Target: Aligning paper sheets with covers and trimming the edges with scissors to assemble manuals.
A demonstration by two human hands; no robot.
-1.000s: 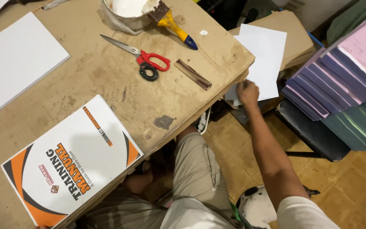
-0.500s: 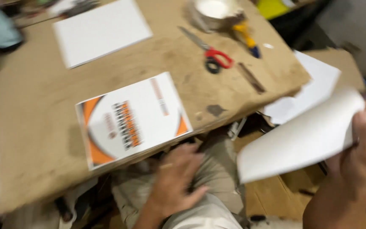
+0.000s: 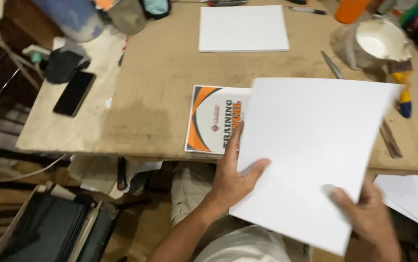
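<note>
Both hands grip a large white sheet point(image 3: 311, 155) above the near edge of a worn wooden table point(image 3: 170, 82): the left hand point(image 3: 233, 177) pinches its left edge, the right hand point(image 3: 364, 218) its lower corner. The sheet half covers an orange-and-white booklet point(image 3: 211, 119) lying on the table.

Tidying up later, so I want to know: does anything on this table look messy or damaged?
The paste tub at the far right is smeared and crusted outside. A dark stain marks the table left of the orange booklet.
</note>
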